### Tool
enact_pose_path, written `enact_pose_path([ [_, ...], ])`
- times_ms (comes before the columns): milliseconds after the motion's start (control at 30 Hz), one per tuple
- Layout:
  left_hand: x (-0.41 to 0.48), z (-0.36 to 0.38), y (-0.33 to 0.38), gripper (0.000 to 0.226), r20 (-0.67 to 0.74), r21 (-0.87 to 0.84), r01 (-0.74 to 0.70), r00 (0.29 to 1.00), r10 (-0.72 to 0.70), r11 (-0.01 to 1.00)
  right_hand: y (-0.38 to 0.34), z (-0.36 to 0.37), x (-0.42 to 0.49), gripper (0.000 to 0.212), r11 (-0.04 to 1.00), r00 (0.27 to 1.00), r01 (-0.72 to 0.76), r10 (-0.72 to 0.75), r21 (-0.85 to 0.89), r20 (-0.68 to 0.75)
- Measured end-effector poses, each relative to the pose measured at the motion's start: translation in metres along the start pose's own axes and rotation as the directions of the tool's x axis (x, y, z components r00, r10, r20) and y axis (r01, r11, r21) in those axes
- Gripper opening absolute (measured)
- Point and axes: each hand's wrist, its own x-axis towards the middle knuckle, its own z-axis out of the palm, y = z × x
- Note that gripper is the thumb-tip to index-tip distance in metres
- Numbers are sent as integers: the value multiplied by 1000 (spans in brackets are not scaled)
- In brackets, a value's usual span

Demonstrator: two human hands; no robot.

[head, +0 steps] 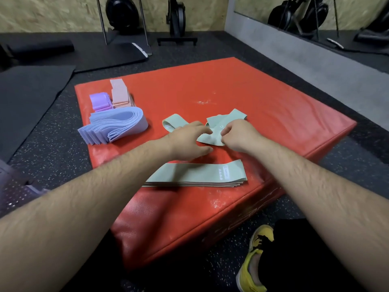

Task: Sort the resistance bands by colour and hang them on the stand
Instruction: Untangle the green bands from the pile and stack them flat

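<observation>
A crumpled green resistance band (219, 123) is pinched by the curled fingers of the right hand (237, 135), while the left hand (189, 142) is laid beside it with fingers stretched to the band's edge. A second loose green band (171, 123) is partly covered by the left hand. All are carried on a red padded box (273, 114). A flat green stack (195, 175) is seen nearer, under the forearms. Lavender (117, 125), purple (100, 101) and pink (120, 92) piles are set at the left. A yellow shoe (254, 262) is seen on the floor.
</observation>
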Motion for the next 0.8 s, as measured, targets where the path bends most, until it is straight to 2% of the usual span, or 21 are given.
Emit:
enact_pose_path([
  [67,2,-3,0,57,-48,-102,-14,999,10,995,-5,-5,1,21,983,999,20,-14,183,-33],
  [133,2,-12,2,54,-100,-219,-23,995,1,975,-14,-12,-2,23,922,998,66,-57,381,-35],
  [233,-3,-24,6,50,-196,-425,-39,979,-50,904,-30,-20,-8,33,852,991,130,-125,507,-44],
  [467,-20,-47,-12,27,-443,-459,-41,876,-189,887,-64,-20,-11,51,631,948,268,-307,728,-83],
  [533,-26,-53,-18,26,-469,-469,-22,853,-228,883,-71,-12,-9,47,631,942,297,-314,717,-114],
  [600,-34,-59,-21,21,-471,-486,-44,855,-218,873,-75,-5,-5,41,734,914,401,-366,548,-177],
  [667,-43,-65,-21,16,-492,-480,-89,851,-184,873,-78,2,-2,30,784,872,486,-462,387,-159],
  [800,-62,-75,-26,16,-555,-498,-110,803,-218,860,-84,10,-2,13,784,857,496,-511,373,-65],
])
